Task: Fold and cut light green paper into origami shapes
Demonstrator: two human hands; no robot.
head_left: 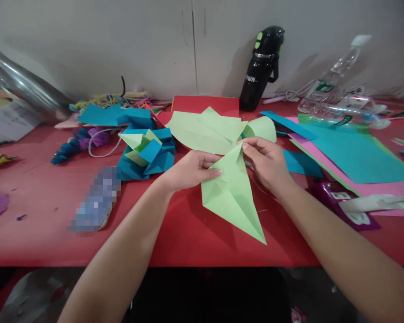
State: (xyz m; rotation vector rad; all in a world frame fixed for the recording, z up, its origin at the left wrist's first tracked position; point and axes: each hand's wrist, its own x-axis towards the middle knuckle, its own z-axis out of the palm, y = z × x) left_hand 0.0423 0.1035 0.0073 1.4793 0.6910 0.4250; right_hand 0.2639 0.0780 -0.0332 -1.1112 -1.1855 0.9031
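Observation:
A light green folded paper [230, 188] with crossing creases hangs between my hands above the red table, one long point toward the front edge. My left hand [197, 170] pinches its left side, thumb on top and fingers underneath. At its upper tip, my right hand [264, 159] grips the corner between thumb and fingers. Behind them lie loose light green sheets [202, 130], one partly curled. To the left sits a folded blue paper piece [131, 163] with light green points at its middle.
A black bottle [259, 72] stands against the wall. Clear plastic bottles [333, 80] and blue and pink sheets [366, 152] are at right, near a purple gadget [345, 206]. A blurred-out object [96, 199] and a metal flask [27, 85] are at left.

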